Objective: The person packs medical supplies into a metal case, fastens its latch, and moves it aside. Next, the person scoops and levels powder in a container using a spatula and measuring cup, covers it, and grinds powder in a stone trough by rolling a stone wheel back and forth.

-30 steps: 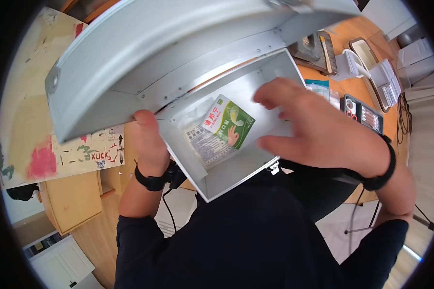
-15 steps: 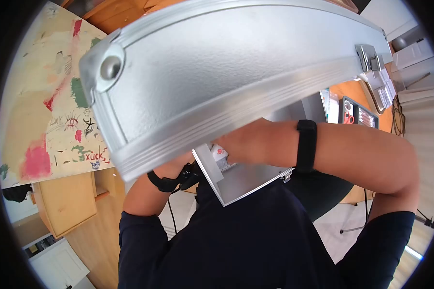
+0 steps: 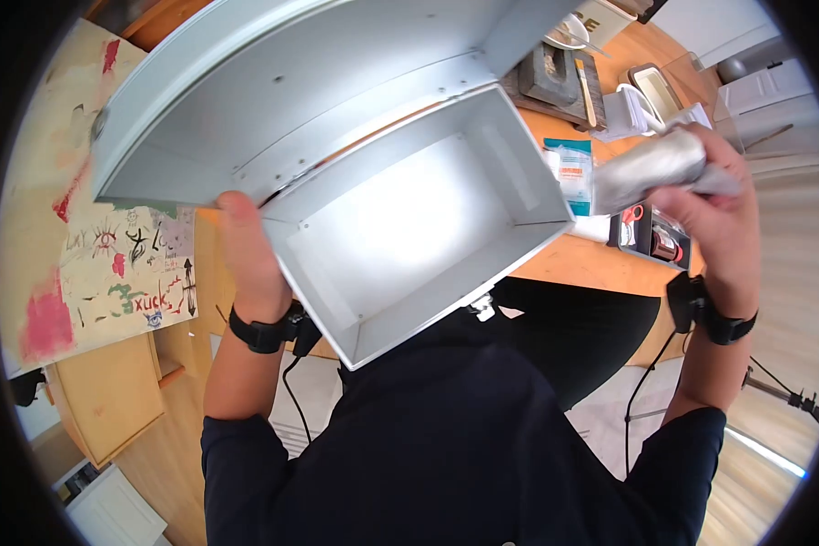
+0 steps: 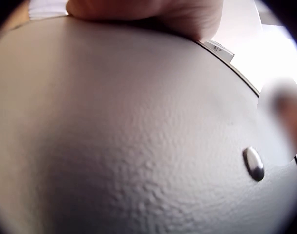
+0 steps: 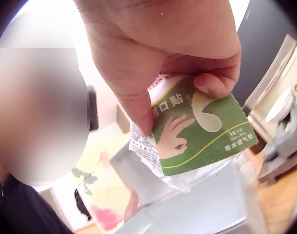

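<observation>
An open silver metal case (image 3: 400, 214) tilts across the person's lap, its bare inside floor in sight. Its raised lid (image 3: 337, 82) leans away at the back. My left hand (image 3: 257, 255) grips the case's left side near the hinge, thumb at the rim and the other fingers hidden; the left wrist view is filled by the textured outer wall (image 4: 129, 136). Out to the right, my right hand (image 3: 723, 214) holds a blurred bundle of packets over the table. In the right wrist view, a green and white adhesive bandage packet (image 5: 209, 131) is pinched with printed and clear wrappers behind it.
Right of the case, the wooden table (image 3: 564, 264) bears a teal and white packet (image 3: 571, 177), a dark tray (image 3: 644, 241) with red scissors, a dark stone block (image 3: 548, 75) and a brush (image 3: 586, 96). A painted board (image 3: 91, 246) stands at left.
The lid tipped forward over the case, then swung back up. My right hand reached inside and came out to the right with the packets. My left hand stayed at the case's side.
</observation>
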{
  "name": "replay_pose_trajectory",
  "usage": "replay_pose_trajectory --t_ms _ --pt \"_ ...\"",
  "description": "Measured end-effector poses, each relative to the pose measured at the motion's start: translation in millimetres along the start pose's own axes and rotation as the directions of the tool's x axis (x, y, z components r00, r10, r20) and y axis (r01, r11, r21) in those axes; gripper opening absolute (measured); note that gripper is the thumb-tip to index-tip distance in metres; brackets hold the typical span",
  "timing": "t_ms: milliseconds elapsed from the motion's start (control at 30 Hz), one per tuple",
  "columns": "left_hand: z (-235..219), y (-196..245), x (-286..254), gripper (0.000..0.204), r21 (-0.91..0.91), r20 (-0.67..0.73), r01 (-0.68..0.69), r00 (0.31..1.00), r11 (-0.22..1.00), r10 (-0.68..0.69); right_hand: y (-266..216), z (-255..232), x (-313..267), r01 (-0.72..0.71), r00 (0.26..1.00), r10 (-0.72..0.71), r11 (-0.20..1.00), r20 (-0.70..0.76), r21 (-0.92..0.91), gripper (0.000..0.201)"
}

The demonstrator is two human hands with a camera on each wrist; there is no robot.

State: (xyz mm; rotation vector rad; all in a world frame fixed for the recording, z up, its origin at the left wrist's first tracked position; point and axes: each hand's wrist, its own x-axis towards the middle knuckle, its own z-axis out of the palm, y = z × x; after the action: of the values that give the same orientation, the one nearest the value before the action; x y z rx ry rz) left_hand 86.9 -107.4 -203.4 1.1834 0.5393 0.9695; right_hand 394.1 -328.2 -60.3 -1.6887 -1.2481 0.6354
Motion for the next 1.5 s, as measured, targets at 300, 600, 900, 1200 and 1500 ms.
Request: replay_pose_trajectory --t_ms 300,600,900,1200,1500 --pt "-22 -17 7 0.093 0.014 -0.055 0.075 0.996 0.997 -0.074 108 -63 -14 -0.455 0.88 0.471 0.873 0.059 -0.179 0.036" --pt "-57 -15 -13 0.076 -0.372 0.198 0.031 0.979 0.928 0.047 154 -46 -8 -0.161 0.978 0.034 0.752 -0.207 -0.64 0.058" --pt "-40 -23 -1 0.091 -0.43 0.386 0.088 0.918 0.899 0.095 155 -40 -17 -0.17 0.973 0.001 0.687 -0.233 -0.707 0.063" --pt "-30 -1 -6 0.098 -0.17 -0.107 0.043 0.992 0.985 -0.061 78 68 -57 0.146 0.989 -0.147 0.985 -0.004 -0.087 0.069" --pt "-18 -4 -30 0.087 0.091 -0.083 0.073 0.994 0.993 -0.065 96 140 -55 -0.032 0.996 0.055 0.951 -0.064 0.308 0.052"
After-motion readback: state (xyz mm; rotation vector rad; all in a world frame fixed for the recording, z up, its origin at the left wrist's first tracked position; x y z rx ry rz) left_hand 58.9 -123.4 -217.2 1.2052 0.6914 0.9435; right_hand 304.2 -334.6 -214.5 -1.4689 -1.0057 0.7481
